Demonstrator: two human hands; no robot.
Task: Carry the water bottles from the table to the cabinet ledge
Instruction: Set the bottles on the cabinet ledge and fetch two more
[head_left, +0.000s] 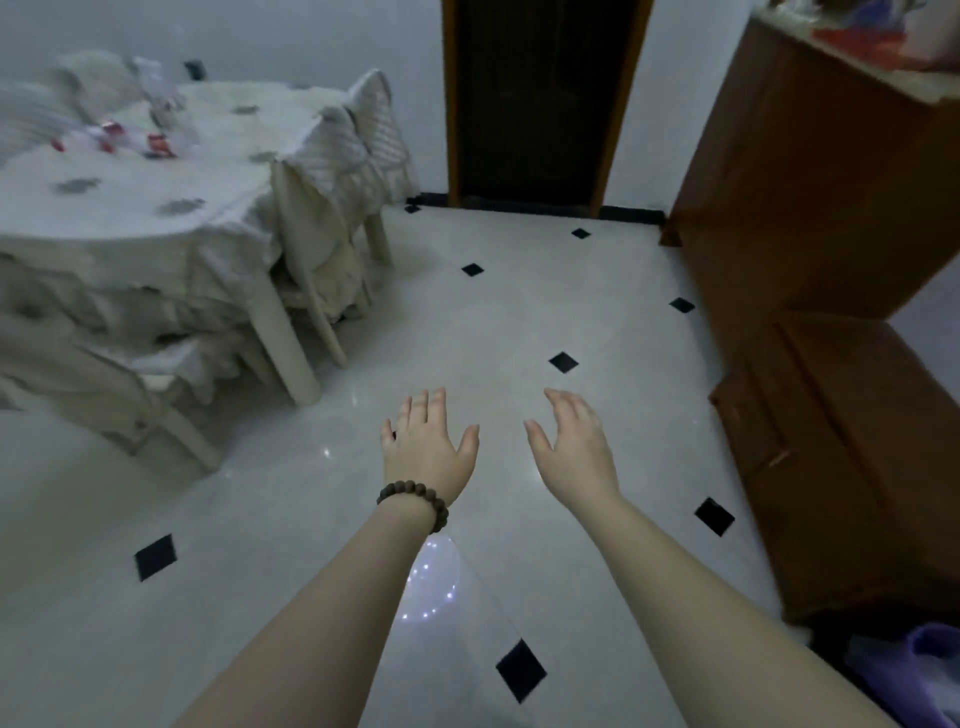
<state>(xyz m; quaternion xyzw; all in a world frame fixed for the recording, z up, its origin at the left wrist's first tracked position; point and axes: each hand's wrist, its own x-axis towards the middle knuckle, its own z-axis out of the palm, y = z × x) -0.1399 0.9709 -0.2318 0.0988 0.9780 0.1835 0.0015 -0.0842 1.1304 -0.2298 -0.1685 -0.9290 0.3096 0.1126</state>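
Far left, blurred bottles (156, 141) with red labels stand near the back edge of the cloth-covered table (156, 208). Over the floor (493, 322), the left hand (426, 447) is spread and holds nothing; a bead bracelet (413, 501) circles its wrist. Just beside it, the right hand (571, 447) is likewise spread and unladen. At right stands the brown cabinet (810, 208).
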